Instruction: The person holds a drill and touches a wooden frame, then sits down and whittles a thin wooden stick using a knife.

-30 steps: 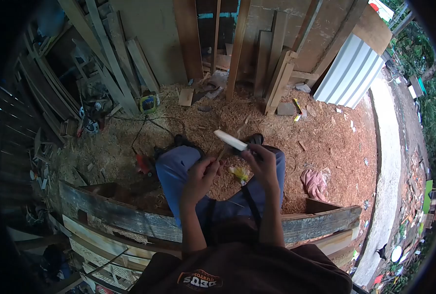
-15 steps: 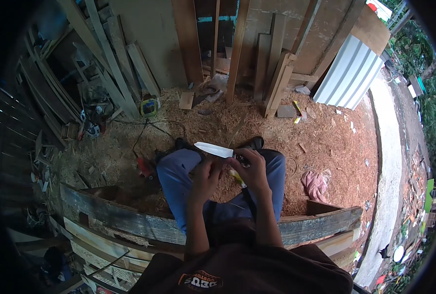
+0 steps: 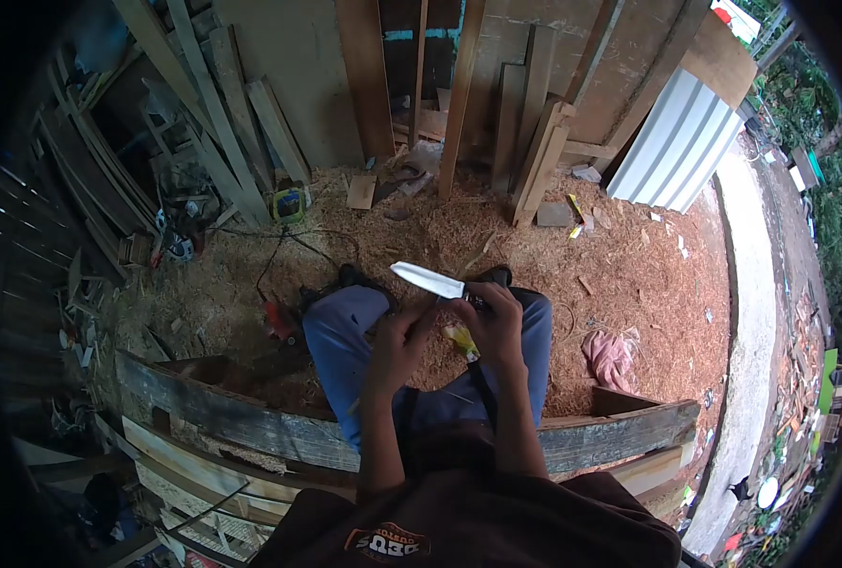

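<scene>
My right hand (image 3: 496, 319) is closed around the dark handle of a knife (image 3: 427, 280). The wide, pale blade points to the left and slightly away from me, above the gap between my knees. Close beside it, below the blade, my left hand (image 3: 398, 346) has its fingers pinched together near my right thumb. Whatever those fingers hold, if anything, is too small or hidden to make out. Under my hands, a yellow item (image 3: 460, 343) shows between my legs.
Wood shavings (image 3: 534, 256) cover the ground. I sit at a weathered wooden beam (image 3: 241, 417). A red corded tool (image 3: 277, 322) lies by my left leg, a pink cloth (image 3: 612, 358) to the right. Planks (image 3: 539, 161) and a white corrugated sheet (image 3: 676, 137) lean ahead.
The knife and my right hand have moved a little to the right and away from me. My left hand has shifted slightly to the right.
</scene>
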Action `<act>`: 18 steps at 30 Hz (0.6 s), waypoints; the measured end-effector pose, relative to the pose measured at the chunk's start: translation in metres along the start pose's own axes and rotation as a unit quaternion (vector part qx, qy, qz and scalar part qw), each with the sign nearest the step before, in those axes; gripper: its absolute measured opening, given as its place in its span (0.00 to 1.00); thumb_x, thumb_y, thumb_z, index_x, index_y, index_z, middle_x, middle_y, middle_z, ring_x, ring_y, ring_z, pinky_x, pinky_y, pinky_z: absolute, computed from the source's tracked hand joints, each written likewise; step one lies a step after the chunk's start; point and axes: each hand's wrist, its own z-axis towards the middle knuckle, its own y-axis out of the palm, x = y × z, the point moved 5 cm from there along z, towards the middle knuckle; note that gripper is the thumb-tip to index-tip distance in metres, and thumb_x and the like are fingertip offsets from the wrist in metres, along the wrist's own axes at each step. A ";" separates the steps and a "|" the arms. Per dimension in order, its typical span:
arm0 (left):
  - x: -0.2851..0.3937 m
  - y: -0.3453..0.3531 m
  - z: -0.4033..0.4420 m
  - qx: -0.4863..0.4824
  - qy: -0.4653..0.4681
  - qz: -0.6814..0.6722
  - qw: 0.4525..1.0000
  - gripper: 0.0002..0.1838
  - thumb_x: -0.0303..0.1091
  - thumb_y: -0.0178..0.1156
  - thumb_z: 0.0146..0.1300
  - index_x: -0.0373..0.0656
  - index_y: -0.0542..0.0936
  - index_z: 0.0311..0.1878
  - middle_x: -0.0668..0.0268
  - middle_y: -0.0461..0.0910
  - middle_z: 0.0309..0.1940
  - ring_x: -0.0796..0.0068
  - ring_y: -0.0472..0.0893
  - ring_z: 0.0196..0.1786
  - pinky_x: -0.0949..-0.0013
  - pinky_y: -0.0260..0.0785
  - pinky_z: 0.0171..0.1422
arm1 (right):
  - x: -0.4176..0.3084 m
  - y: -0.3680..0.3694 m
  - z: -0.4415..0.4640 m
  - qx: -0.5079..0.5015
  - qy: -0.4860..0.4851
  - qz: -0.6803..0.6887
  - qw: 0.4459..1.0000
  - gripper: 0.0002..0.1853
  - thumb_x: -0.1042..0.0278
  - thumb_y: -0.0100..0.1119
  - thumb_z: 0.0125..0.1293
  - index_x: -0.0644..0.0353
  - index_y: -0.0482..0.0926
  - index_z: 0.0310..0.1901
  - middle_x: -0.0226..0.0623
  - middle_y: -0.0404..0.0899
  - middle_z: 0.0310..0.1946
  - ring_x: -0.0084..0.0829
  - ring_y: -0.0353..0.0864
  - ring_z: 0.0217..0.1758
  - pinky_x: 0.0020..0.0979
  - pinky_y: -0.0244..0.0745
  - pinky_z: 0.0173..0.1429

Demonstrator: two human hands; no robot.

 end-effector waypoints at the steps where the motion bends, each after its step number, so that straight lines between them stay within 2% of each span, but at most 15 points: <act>1: 0.000 0.000 0.000 -0.006 -0.007 0.001 1.000 0.18 0.37 0.58 0.75 0.39 0.80 0.62 0.75 0.73 0.27 0.88 0.66 0.29 0.76 0.61 0.33 | 0.002 -0.002 0.001 0.010 -0.017 -0.020 1.000 0.17 0.65 0.77 0.54 0.63 0.86 0.43 0.40 0.84 0.33 0.40 0.81 0.36 0.36 0.75 0.43; 3: 0.000 -0.002 -0.001 -0.018 -0.022 0.002 1.000 0.19 0.37 0.59 0.75 0.39 0.79 0.64 0.75 0.73 0.27 0.89 0.66 0.29 0.77 0.61 0.33 | 0.004 -0.007 0.002 0.028 -0.050 -0.061 0.996 0.18 0.66 0.78 0.54 0.65 0.85 0.43 0.38 0.82 0.31 0.35 0.81 0.34 0.34 0.74 0.40; 6: -0.010 -0.002 -0.003 -0.021 -0.035 -0.026 0.999 0.20 0.38 0.59 0.76 0.39 0.79 0.65 0.77 0.73 0.28 0.89 0.67 0.31 0.78 0.62 0.34 | 0.002 -0.012 0.001 0.026 -0.044 -0.115 0.992 0.19 0.64 0.79 0.52 0.65 0.85 0.42 0.36 0.80 0.28 0.35 0.77 0.31 0.34 0.71 0.39; 9: -0.008 -0.004 -0.006 -0.025 -0.068 -0.049 0.996 0.19 0.39 0.59 0.76 0.36 0.81 0.62 0.72 0.79 0.28 0.86 0.70 0.28 0.73 0.63 0.32 | 0.002 -0.018 0.003 0.044 -0.057 -0.124 0.990 0.20 0.60 0.80 0.50 0.63 0.86 0.41 0.35 0.78 0.25 0.35 0.74 0.28 0.34 0.68 0.39; 12: 0.000 -0.009 -0.008 -0.003 -0.066 -0.060 0.996 0.20 0.41 0.58 0.77 0.39 0.81 0.63 0.78 0.72 0.28 0.89 0.67 0.31 0.79 0.60 0.33 | 0.005 -0.023 0.004 0.069 -0.102 -0.154 0.980 0.17 0.62 0.79 0.51 0.61 0.87 0.40 0.35 0.78 0.25 0.35 0.75 0.29 0.35 0.68 0.40; 14: -0.003 -0.023 -0.014 -0.018 -0.079 -0.075 0.994 0.19 0.41 0.56 0.77 0.39 0.81 0.63 0.78 0.72 0.27 0.89 0.67 0.30 0.78 0.59 0.32 | 0.028 -0.031 0.002 0.107 -0.165 -0.175 0.965 0.13 0.62 0.74 0.59 0.61 0.87 0.39 0.35 0.80 0.24 0.30 0.77 0.28 0.34 0.68 0.38; 15: -0.005 -0.034 -0.016 -0.023 -0.083 -0.082 0.993 0.19 0.40 0.55 0.78 0.39 0.81 0.63 0.77 0.72 0.27 0.89 0.67 0.30 0.77 0.59 0.32 | 0.064 -0.052 0.000 0.205 -0.006 -0.128 0.970 0.12 0.61 0.71 0.64 0.62 0.86 0.39 0.34 0.79 0.23 0.27 0.75 0.26 0.34 0.67 0.35; 16: -0.006 -0.051 -0.022 0.004 -0.109 -0.079 0.991 0.19 0.41 0.55 0.78 0.39 0.81 0.62 0.78 0.70 0.27 0.90 0.66 0.30 0.78 0.57 0.31 | 0.097 -0.079 -0.005 0.294 0.149 -0.077 0.941 0.13 0.60 0.67 0.69 0.64 0.86 0.38 0.34 0.79 0.21 0.25 0.73 0.24 0.34 0.67 0.32; 17: -0.005 -0.071 -0.033 0.032 -0.134 -0.076 0.988 0.19 0.42 0.55 0.78 0.39 0.81 0.62 0.78 0.68 0.26 0.91 0.64 0.29 0.78 0.56 0.31 | 0.097 -0.107 -0.001 0.356 0.101 -0.097 0.924 0.16 0.57 0.62 0.73 0.65 0.85 0.39 0.31 0.75 0.18 0.20 0.66 0.22 0.32 0.62 0.27; 18: -0.006 -0.084 -0.040 0.059 -0.162 -0.070 0.983 0.19 0.42 0.54 0.79 0.39 0.81 0.62 0.79 0.66 0.26 0.91 0.63 0.29 0.79 0.54 0.30 | 0.107 -0.125 -0.003 0.290 0.164 -0.156 0.930 0.15 0.59 0.62 0.73 0.66 0.86 0.40 0.28 0.72 0.17 0.18 0.61 0.21 0.31 0.58 0.25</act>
